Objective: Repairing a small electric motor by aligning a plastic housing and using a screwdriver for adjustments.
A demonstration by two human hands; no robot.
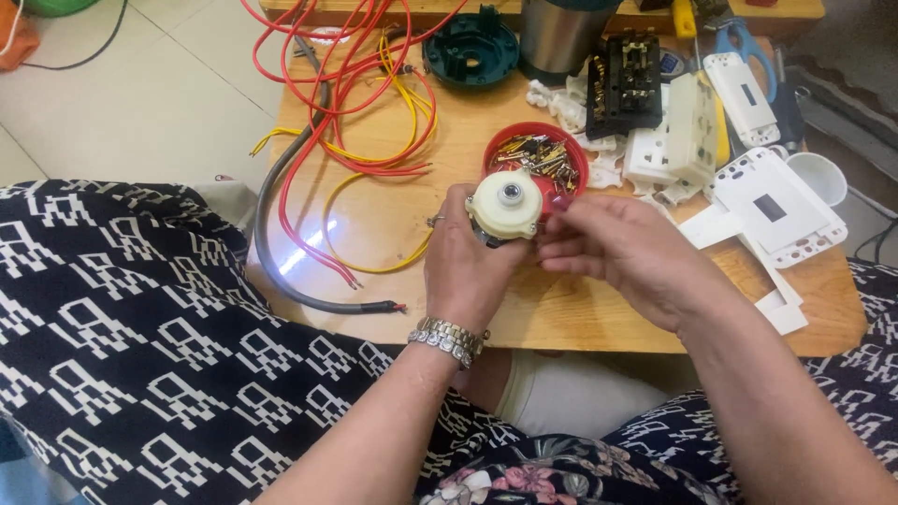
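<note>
My left hand [465, 271] grips a small cream-coloured round motor part [505, 207] with a dark hole in its top, held just above the low wooden table [393, 215]. A metal watch band sits on that wrist, a ring on one finger. My right hand [622, 251] touches the right side of the same part with its fingertips. Right behind the part stands a red bowl [536, 154] filled with several small brass and metal pieces.
Red and yellow wires [360, 112] and a grey cable [267, 224] sprawl over the table's left half. At the back are a dark green round cap [470, 51], a steel cylinder [559, 36], a black switch block [622, 84] and white plastic plates [772, 206].
</note>
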